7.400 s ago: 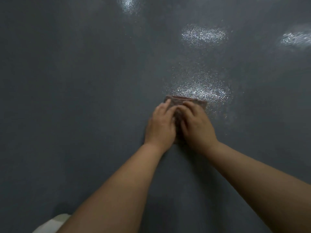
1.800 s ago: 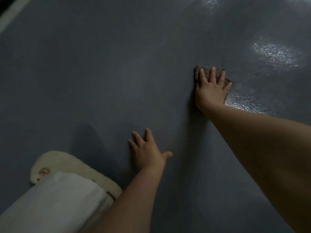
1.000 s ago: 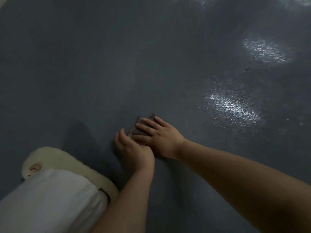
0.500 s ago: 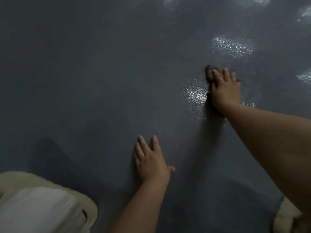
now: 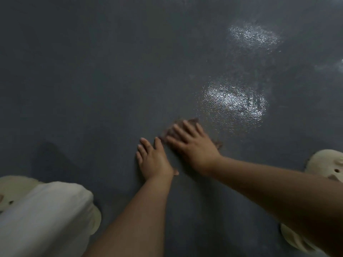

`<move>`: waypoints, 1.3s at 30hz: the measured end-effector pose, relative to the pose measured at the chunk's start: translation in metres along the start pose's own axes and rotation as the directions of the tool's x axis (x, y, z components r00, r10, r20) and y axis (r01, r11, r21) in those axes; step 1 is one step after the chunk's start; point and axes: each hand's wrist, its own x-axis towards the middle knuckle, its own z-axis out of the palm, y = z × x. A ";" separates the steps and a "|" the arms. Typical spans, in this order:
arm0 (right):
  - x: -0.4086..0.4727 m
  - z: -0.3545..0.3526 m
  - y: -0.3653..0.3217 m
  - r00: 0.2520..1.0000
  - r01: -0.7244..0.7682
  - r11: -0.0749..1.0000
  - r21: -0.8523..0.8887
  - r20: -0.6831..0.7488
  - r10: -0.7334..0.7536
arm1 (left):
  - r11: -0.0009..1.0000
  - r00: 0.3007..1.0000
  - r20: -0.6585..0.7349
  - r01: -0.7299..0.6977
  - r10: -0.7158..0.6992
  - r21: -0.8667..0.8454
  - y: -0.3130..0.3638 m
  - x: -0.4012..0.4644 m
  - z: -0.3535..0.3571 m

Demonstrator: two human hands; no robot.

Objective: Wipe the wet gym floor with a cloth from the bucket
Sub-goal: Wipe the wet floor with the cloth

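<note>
Your right hand (image 5: 193, 145) presses the cloth (image 5: 187, 125) flat, fingers (image 5: 178, 130) spread; left hand (image 5: 154, 158) braces open on the floor (image 5: 92, 80), holding nothing. Push far-right into the shiny wet patch (image 5: 233, 102), palm down.

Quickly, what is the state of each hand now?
Left hand: open, flat on the floor, holding nothing.
Right hand: open, pressing the cloth down.

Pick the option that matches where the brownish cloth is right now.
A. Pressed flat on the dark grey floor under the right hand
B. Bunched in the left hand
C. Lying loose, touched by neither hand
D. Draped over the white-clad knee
A: the brownish cloth lies under the flat right hand on the dark grey floor, while the left hand rests bare beside it.
</note>
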 end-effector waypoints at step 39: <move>0.114 -0.058 0.067 0.971 -0.238 0.969 0.062 -0.004 0.239 | 0.997 0.999 0.043 0.023 -0.020 -0.075 0.004 0.002 0.000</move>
